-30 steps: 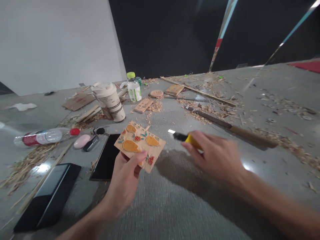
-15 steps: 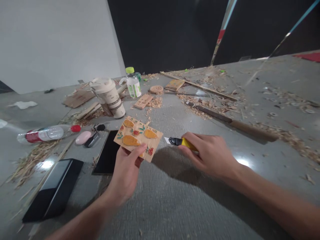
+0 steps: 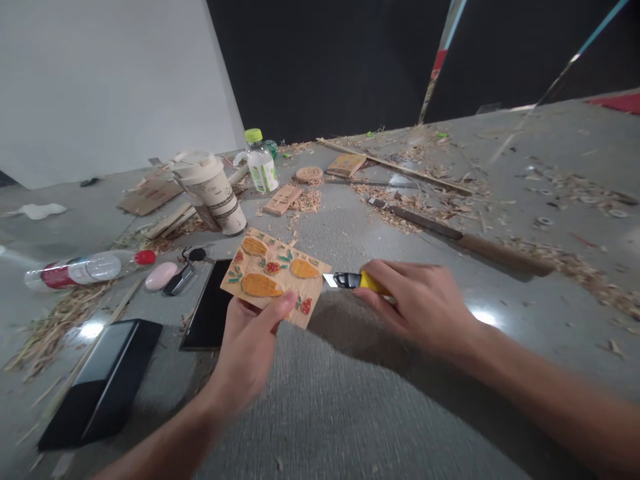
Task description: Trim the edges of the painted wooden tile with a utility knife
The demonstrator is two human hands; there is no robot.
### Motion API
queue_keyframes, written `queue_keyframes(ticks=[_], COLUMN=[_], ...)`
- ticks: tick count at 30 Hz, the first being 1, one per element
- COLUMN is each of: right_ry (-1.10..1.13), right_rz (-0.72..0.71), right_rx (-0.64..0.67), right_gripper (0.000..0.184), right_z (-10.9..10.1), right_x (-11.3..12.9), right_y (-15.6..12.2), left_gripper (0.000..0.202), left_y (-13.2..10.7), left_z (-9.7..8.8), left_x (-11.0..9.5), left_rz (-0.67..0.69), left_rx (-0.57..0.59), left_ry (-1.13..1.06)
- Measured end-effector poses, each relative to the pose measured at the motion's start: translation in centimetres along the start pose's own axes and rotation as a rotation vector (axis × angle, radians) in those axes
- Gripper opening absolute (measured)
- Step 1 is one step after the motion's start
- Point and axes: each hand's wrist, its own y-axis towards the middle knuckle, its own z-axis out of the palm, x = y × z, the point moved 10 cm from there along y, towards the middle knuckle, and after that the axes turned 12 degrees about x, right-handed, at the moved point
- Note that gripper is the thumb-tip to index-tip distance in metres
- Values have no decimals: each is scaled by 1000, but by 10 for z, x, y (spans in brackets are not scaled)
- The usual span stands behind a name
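My left hand (image 3: 247,347) grips the lower edge of a small wooden plaque (image 3: 273,275) painted with orange carrots and red shapes, holding it tilted above the grey floor. My right hand (image 3: 425,307) is closed around a yellow and black utility knife (image 3: 353,281). The knife's exposed blade tip meets the plaque's right edge.
A dark phone (image 3: 213,305) lies under the plaque and a black box (image 3: 103,383) at lower left. A lying water bottle (image 3: 90,267), a pink case (image 3: 161,275), a paper cup (image 3: 210,193), a green-capped bottle (image 3: 260,163), wood pieces, shavings and a long-handled tool (image 3: 465,243) lie on the floor.
My right hand has moved the knife leftward until its blade reaches the plaque's right edge. My left hand has kept hold of the plaque, shifting it slightly left.
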Motion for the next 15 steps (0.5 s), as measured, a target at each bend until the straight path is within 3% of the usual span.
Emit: queue_keyframes(ticks=[2,6,8,11,15], right_ry=[-87,-26,-3,37,157], right_rz=[89,441,456,371,231], right_rx=[-78,-243,-261,-193,-116], right_gripper=[48,48,45,44,41], right_z=[-16,-50,-56,-46,-29], right_x=[-19,-93,-108,-100,-68], right_y=[3,-1,0,7,9], left_gripper=[48,35,35,37,46], left_y=[-1,-7,-9,-7,-3], left_z=[0,3,5,4,0], left_x=[-2,9,16,20,13], left_rz=[11,-65,-99,-104,-70], left_rx=[4,33,61,57,21], left_ry=[-4,25,46,42,15])
